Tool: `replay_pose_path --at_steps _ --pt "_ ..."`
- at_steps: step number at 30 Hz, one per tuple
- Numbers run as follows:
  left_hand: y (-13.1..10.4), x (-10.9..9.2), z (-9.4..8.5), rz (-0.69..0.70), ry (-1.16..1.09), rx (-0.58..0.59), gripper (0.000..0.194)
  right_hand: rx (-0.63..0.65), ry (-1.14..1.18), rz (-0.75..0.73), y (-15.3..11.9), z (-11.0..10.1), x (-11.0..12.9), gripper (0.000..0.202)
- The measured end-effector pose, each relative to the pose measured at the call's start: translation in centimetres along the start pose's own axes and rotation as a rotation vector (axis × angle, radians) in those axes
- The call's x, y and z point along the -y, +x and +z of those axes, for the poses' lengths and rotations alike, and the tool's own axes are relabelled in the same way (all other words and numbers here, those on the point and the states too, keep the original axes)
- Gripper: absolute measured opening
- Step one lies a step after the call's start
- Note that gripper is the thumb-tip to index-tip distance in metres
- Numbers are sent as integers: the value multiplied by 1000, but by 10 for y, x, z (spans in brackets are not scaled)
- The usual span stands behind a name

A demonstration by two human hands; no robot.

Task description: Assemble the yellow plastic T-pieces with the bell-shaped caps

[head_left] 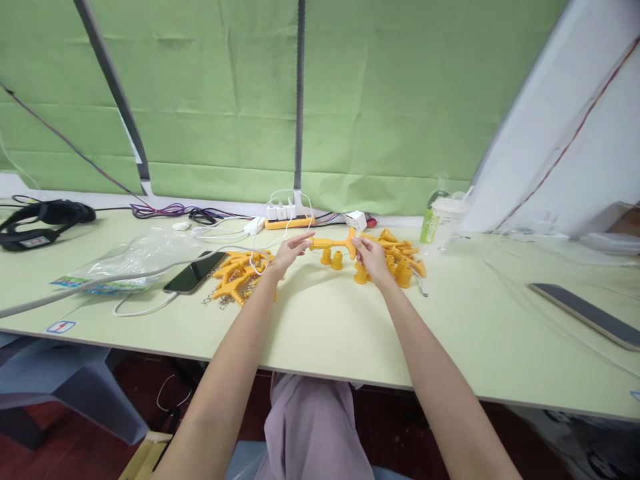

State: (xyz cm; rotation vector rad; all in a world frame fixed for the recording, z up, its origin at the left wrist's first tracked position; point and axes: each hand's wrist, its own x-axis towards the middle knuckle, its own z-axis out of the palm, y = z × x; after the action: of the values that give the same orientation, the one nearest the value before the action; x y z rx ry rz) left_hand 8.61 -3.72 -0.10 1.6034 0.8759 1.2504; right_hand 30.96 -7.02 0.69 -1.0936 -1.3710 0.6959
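Above the table, a yellow plastic piece with a long shaft and a T-shaped end (331, 244) lies level between my two hands. My left hand (291, 252) is closed on the tip of its shaft, at the left. The fingers of my right hand (373, 259) pinch the T-shaped end. Just below stand two small yellow flanged cups (337, 261). Beside my left hand lies a pile of yellow branched parts (233, 277) with thin metal hooks. Past my right hand is a heap of yellow parts (400, 250), partly hidden by that hand.
A black phone (195, 272) and a clear plastic bag (135, 257) lie to the left. An orange power strip (289, 222) with white cables sits at the back. A lidded drink cup (443, 223) stands right of the heap; another phone (587, 313) lies far right.
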Motion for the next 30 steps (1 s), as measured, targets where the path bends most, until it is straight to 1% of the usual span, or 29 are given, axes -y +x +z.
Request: replay_pose_path --at_steps 5,8,11,13,16,18,20,24,30 --pt "2 1 2 -20 49 -43 41 -6 11 3 -1 1 1 40" --pt "4 3 3 -38 53 -48 44 2 -1 -14 -1 1 0 40" --pt "4 3 2 -57 -5 -23 48 -10 -2 -33 -1 0 0 40" --pt "3 2 1 -37 -42 14 52 -27 0 -41 0 -1 0 41" --pt "1 1 0 15 -4 95 58 -37 -18 -43 -1 -2 1 42" --pt "1 3 -1 26 42 114 56 -34 -32 -43 -2 -2 2 44" --pt "4 6 -1 15 60 78 53 -24 -35 -45 -3 -1 3 45" --pt "9 12 -1 -14 44 0 56 -17 -29 -42 -3 -1 4 46" --pt "8 11 -1 -30 45 -8 56 -14 -8 -35 -2 -1 2 44"
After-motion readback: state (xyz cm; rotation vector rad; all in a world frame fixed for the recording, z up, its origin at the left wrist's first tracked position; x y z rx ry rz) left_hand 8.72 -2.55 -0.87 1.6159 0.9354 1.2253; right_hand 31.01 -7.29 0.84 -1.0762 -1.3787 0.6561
